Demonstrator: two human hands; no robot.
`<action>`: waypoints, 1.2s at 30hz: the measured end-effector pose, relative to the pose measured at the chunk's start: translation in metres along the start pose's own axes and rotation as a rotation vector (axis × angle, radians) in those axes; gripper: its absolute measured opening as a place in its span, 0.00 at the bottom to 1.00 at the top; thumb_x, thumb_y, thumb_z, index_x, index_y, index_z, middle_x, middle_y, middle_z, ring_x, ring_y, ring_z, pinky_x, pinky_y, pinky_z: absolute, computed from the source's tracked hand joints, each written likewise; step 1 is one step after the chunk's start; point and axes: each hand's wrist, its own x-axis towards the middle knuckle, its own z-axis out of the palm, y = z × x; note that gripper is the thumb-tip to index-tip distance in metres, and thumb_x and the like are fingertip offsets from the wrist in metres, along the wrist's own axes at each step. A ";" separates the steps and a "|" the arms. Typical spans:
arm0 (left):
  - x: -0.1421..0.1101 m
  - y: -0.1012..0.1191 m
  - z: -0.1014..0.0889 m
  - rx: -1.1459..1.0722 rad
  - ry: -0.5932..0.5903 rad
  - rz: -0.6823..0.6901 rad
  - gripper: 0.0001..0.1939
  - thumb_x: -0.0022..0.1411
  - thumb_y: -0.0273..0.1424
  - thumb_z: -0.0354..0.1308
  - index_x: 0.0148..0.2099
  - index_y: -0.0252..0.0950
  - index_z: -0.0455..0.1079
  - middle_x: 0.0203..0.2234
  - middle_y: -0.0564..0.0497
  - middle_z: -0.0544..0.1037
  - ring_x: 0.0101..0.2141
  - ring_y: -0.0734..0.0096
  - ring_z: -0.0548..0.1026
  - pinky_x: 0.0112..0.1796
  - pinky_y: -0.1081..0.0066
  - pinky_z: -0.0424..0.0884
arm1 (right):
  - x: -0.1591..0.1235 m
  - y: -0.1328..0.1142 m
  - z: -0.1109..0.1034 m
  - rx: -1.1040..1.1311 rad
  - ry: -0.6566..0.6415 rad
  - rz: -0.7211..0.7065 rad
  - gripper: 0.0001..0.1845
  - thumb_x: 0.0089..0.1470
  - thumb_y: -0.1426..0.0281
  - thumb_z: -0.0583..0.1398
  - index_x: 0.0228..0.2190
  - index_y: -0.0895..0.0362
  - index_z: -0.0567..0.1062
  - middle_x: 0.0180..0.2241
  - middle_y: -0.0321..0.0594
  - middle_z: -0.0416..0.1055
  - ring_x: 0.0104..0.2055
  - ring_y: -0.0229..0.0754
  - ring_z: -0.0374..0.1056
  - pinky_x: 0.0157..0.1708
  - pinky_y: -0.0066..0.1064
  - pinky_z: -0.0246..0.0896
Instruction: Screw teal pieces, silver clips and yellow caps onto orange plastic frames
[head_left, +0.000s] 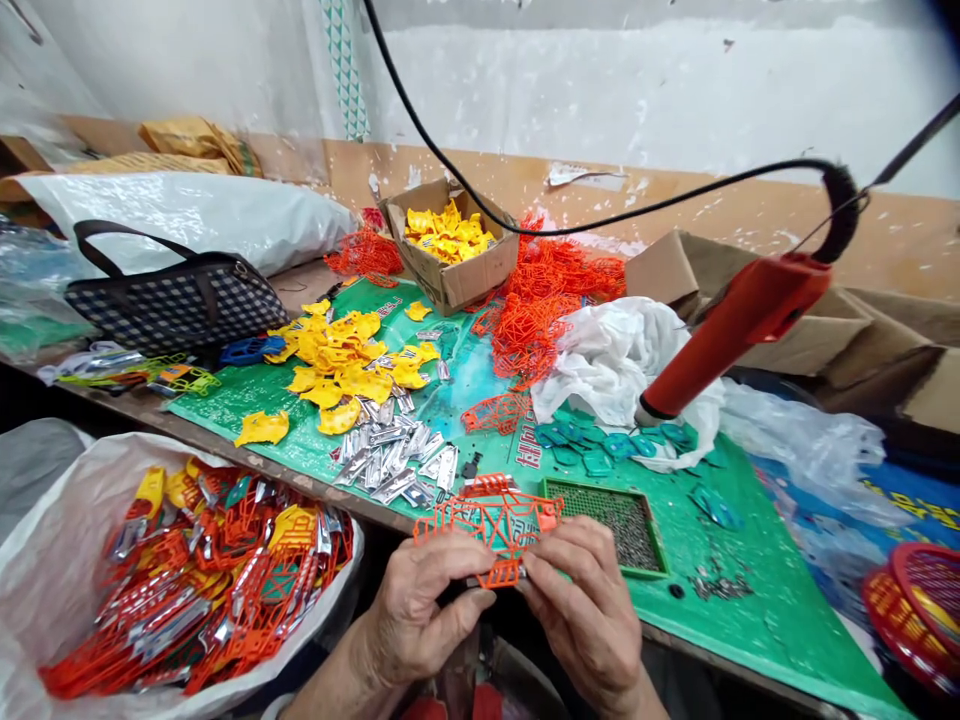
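Observation:
Between my hands, over the table's front edge, is an orange plastic lattice frame point(504, 525). My left hand point(431, 605) pinches its near left part between thumb and fingers. At its near right side my right hand point(581, 610) is closed on it, fingertips together. Something small and dark shows by the fingertips, too hidden to name. Just beyond lie a pile of silvery metal pieces point(397, 455) and a green tray point(637, 530) of small screws. Another orange frame point(496, 412) rests farther back on the green table cover point(720, 610).
A red electric screwdriver point(739, 335) hangs at right on a black cable. Yellow parts point(341, 355) lie in a heap, more in a cardboard box point(469, 278). Teal pieces point(596, 460) lie by a white plastic bag point(615, 350). A white sack point(45, 600) of assembled pieces stands at lower left.

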 end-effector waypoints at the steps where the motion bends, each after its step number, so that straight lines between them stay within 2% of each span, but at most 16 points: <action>1: 0.001 0.000 -0.001 0.005 -0.006 -0.002 0.17 0.55 0.21 0.61 0.47 0.40 0.74 0.31 0.45 0.83 0.33 0.63 0.81 0.37 0.69 0.77 | -0.001 0.000 0.001 0.006 -0.010 0.007 0.10 0.54 0.80 0.61 0.39 0.59 0.74 0.31 0.42 0.75 0.38 0.43 0.67 0.41 0.42 0.63; 5: 0.003 0.002 -0.002 0.035 -0.033 -0.019 0.15 0.55 0.22 0.61 0.45 0.39 0.75 0.30 0.45 0.83 0.32 0.62 0.81 0.36 0.67 0.77 | -0.006 0.001 0.005 0.007 -0.082 0.041 0.13 0.56 0.80 0.59 0.43 0.59 0.74 0.36 0.45 0.75 0.42 0.44 0.67 0.42 0.42 0.65; 8: 0.000 0.001 0.001 0.073 -0.062 -0.019 0.16 0.55 0.21 0.61 0.46 0.39 0.75 0.31 0.45 0.83 0.33 0.63 0.81 0.37 0.68 0.77 | -0.012 0.003 0.009 0.010 -0.085 0.055 0.12 0.57 0.79 0.57 0.43 0.59 0.74 0.36 0.45 0.75 0.42 0.45 0.68 0.43 0.42 0.66; 12: -0.011 -0.002 0.010 0.160 0.078 -0.027 0.25 0.54 0.18 0.62 0.53 0.41 0.70 0.41 0.45 0.81 0.42 0.64 0.79 0.45 0.70 0.75 | -0.019 0.005 0.013 -0.040 -0.005 0.045 0.12 0.58 0.78 0.57 0.43 0.59 0.74 0.36 0.45 0.75 0.42 0.45 0.68 0.43 0.41 0.66; 14: -0.016 -0.004 0.012 0.189 0.108 -0.031 0.25 0.54 0.16 0.61 0.52 0.42 0.70 0.44 0.45 0.80 0.45 0.65 0.78 0.47 0.71 0.74 | -0.022 0.005 0.014 -0.072 0.020 0.032 0.11 0.58 0.78 0.57 0.43 0.59 0.74 0.36 0.45 0.74 0.42 0.44 0.68 0.42 0.40 0.66; 16: -0.019 -0.006 0.013 0.210 0.084 -0.026 0.22 0.55 0.15 0.59 0.49 0.41 0.71 0.44 0.45 0.80 0.45 0.66 0.78 0.48 0.72 0.73 | -0.024 0.004 0.014 -0.094 0.030 0.013 0.10 0.58 0.78 0.57 0.42 0.60 0.74 0.36 0.45 0.74 0.42 0.45 0.68 0.42 0.39 0.66; 25: -0.013 -0.004 0.007 0.210 0.025 -0.009 0.15 0.58 0.16 0.57 0.44 0.39 0.69 0.37 0.46 0.80 0.37 0.70 0.79 0.41 0.74 0.76 | -0.024 0.005 0.013 -0.093 0.017 0.000 0.11 0.57 0.79 0.58 0.43 0.61 0.75 0.36 0.46 0.74 0.43 0.46 0.68 0.42 0.38 0.67; 30: -0.010 -0.003 0.005 0.301 0.023 0.034 0.12 0.59 0.18 0.57 0.42 0.38 0.69 0.33 0.48 0.81 0.34 0.71 0.80 0.37 0.76 0.75 | -0.024 0.006 0.012 -0.098 0.015 -0.004 0.13 0.57 0.79 0.58 0.44 0.60 0.75 0.36 0.46 0.75 0.43 0.45 0.69 0.41 0.39 0.67; 33: -0.009 -0.002 0.006 0.385 0.039 0.076 0.12 0.61 0.20 0.55 0.45 0.38 0.69 0.34 0.48 0.81 0.34 0.71 0.79 0.37 0.75 0.75 | -0.029 0.007 0.014 -0.100 0.010 -0.002 0.13 0.57 0.79 0.58 0.44 0.60 0.74 0.37 0.46 0.75 0.43 0.45 0.68 0.41 0.41 0.67; 36: -0.006 0.003 0.006 0.470 -0.030 0.090 0.13 0.63 0.19 0.50 0.49 0.34 0.68 0.35 0.46 0.80 0.35 0.69 0.79 0.36 0.73 0.75 | -0.030 0.007 0.014 -0.091 -0.018 0.010 0.12 0.56 0.81 0.59 0.43 0.62 0.73 0.37 0.47 0.75 0.42 0.46 0.68 0.43 0.43 0.64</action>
